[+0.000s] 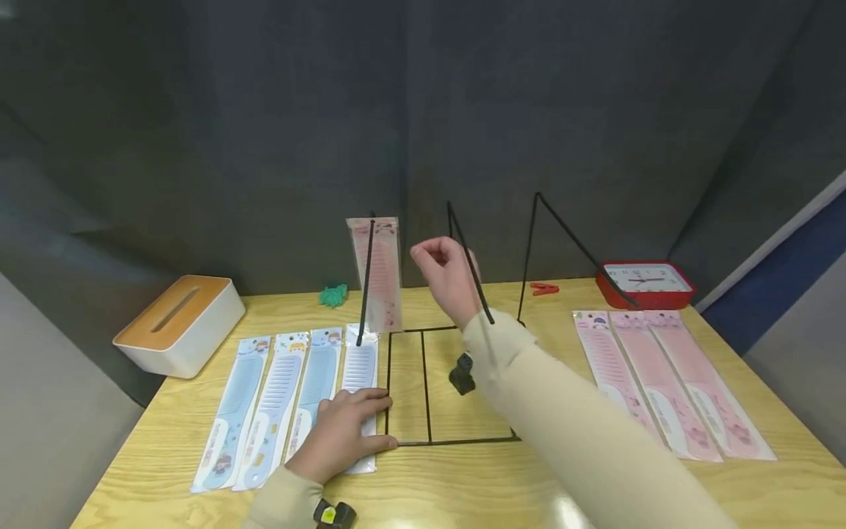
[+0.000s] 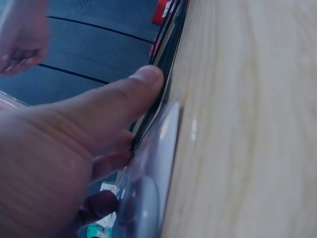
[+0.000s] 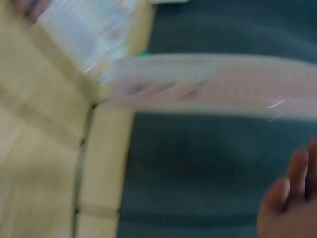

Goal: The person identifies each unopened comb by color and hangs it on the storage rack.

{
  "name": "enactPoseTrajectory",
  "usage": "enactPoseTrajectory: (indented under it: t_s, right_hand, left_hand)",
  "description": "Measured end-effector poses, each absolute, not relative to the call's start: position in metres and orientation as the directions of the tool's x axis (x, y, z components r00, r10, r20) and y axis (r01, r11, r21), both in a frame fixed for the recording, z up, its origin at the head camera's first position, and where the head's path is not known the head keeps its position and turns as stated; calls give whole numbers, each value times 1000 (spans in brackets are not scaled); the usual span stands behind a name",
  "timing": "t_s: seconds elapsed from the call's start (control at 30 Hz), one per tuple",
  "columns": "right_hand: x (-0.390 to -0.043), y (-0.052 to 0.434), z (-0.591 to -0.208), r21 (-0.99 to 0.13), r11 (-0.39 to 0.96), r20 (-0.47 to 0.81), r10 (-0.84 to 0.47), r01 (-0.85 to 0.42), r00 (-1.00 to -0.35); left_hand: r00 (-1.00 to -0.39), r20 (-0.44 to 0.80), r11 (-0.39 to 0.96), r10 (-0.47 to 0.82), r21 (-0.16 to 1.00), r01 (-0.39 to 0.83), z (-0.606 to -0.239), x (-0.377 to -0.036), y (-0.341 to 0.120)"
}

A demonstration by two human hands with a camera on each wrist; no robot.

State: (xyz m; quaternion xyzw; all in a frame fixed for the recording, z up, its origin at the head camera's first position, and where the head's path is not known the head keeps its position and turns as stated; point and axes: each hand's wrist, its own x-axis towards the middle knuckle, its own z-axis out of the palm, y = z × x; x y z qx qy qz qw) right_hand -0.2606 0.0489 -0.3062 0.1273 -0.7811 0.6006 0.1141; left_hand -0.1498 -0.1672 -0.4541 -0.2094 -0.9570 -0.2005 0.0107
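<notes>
My left hand [image 1: 344, 433] lies low at the near left corner of a black wire display rack [image 1: 426, 389], its fingertips and thumb touching the base bar. Under that hand is a packaged blue comb [image 1: 360, 371]. A pink comb in a clear packet [image 1: 385, 283] hangs on the rack's leftmost prong. Just right of it my right hand [image 1: 451, 273] is raised, fingers loosely bent and holding nothing. In the right wrist view the pink comb packet [image 3: 223, 84] is blurred, apart from the fingers. The left wrist view shows the left thumb [image 2: 114, 104] against the rack's edge.
Several packaged blue combs [image 1: 274, 400] lie in a row on the left, and pink packaged combs [image 1: 661, 382] on the right. Behind stand a tissue box [image 1: 218, 323], green bundle [image 1: 333, 295], red clip [image 1: 545, 289] and red clock [image 1: 651, 297]. Rack prongs [image 1: 568, 228] stick up toward me.
</notes>
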Motion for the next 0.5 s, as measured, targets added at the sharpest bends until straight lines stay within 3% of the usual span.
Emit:
enactPoseTrajectory:
  t_s: [0.2, 0.5]
  right_hand:
    - [-258, 126, -356, -855, 426, 193, -264, -294, -945]
    - [-271, 248, -401, -779, 606, 96, -139, -161, -986]
  left_hand:
    - [-912, 95, 826, 400, 394, 403, -454, -152, -167]
    - [-915, 73, 833, 397, 390, 393, -453, -152, -169]
